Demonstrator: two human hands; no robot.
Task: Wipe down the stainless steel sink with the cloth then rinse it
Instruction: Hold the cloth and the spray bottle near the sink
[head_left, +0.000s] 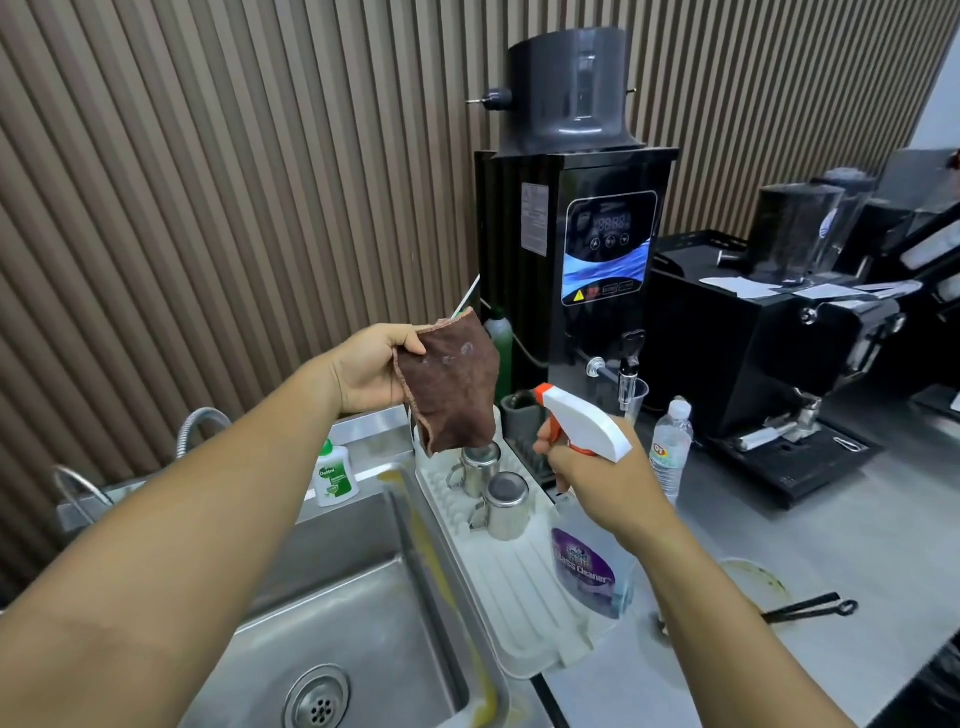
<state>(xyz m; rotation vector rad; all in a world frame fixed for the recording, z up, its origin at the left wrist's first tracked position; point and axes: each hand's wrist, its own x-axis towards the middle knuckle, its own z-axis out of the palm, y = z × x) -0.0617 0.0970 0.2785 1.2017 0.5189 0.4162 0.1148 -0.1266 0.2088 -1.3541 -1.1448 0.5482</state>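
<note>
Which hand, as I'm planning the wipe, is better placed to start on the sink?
Left. The left hand holds the brown cloth, nearer the sink; the right hand grips the spray bottle over the drying rack.

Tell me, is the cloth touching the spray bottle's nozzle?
Apart. The head view shows background between the cloth, held in the left hand, and the spray bottle in the right hand.

The cloth (449, 382) is brown with pale smudges. It hangs limp in the air, pinched at its upper left edge by the left hand (371, 371). The steel sink (358, 587) lies below and to the left, with a round drain (317, 701) in its floor and a yellowish streak along its right rim.
</note>
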